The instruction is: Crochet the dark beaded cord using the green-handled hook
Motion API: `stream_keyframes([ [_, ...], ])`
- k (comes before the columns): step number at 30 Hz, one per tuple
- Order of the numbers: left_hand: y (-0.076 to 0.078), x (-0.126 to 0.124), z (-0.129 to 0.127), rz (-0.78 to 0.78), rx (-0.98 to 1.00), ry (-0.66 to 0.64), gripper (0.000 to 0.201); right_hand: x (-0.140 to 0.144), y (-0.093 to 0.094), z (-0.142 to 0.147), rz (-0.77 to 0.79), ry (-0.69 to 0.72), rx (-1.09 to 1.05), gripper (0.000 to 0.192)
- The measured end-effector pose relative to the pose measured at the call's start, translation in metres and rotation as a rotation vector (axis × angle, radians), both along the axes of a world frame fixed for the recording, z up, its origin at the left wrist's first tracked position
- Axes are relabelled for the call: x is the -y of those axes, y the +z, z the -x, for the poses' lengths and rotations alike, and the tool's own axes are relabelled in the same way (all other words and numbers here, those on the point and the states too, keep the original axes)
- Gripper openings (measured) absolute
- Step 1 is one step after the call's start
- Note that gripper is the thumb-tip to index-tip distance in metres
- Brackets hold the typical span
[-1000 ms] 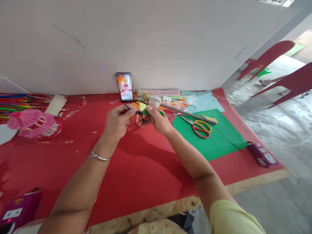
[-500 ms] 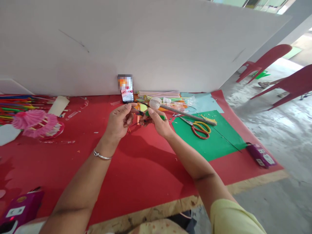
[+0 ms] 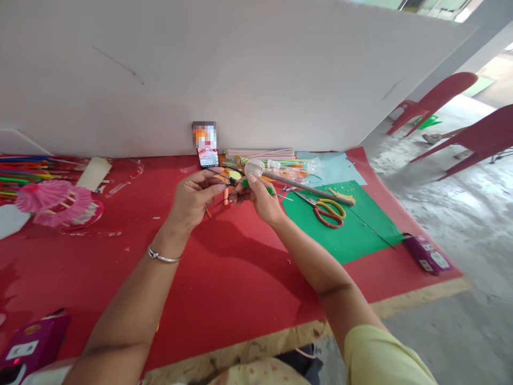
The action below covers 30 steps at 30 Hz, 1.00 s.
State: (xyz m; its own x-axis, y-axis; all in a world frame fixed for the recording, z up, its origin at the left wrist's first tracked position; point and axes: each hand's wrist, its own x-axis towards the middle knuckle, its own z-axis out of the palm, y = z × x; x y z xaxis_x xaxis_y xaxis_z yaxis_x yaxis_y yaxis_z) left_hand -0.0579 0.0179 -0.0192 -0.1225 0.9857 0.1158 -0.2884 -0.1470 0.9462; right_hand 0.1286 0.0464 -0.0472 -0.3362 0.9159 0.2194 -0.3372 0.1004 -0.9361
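My left hand [image 3: 192,197] is closed in a pinch at a thin black strand [image 3: 216,172], close to a small black piece between the two hands. My right hand [image 3: 262,200] is closed around a green piece with a thin pale stem [image 3: 258,187]; the stem juts out to the right. What the green piece is made of is too small to tell. Orange bits [image 3: 226,197] show just below the fingers, partly hidden. Behind my right hand lies a grey stick with a round whitish wrapped head [image 3: 255,167].
A phone [image 3: 207,149] leans on the white board. Red-and-yellow scissors [image 3: 329,213] lie on a green sheet [image 3: 348,243] at right. Pink paper parasols [image 3: 60,202] and coloured sticks [image 3: 24,174] are at left. Purple boxes [image 3: 427,254] sit near the table edges. Red chairs [image 3: 473,141] stand beyond.
My left fingers have shifted right, their tips now at the black piece near my right hand. My right hand keeps its hold on the green piece. The view has shifted slightly.
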Motion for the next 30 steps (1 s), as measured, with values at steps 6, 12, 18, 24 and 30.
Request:
stream_keyframes([
  [6,0.006,0.003,0.0,-0.019,-0.03,-0.013,0.037,0.0,0.001,-0.003,-0.016,-0.007,0.062,0.066],
  [12,0.005,0.006,-0.006,-0.02,-0.066,-0.026,0.037,0.003,0.005,-0.01,-0.018,-0.005,0.028,0.067],
  [18,-0.014,0.002,-0.022,0.028,-0.04,-0.093,0.065,0.009,0.001,-0.03,-0.025,0.014,0.099,0.06],
  [24,-0.02,0.003,-0.026,-0.033,-0.193,-0.024,0.068,0.011,0.002,-0.035,-0.137,-0.04,0.174,0.058],
  [30,-0.015,0.004,-0.026,0.052,-0.05,-0.074,0.056,0.007,0.004,-0.037,-0.131,0.012,0.161,0.059],
])
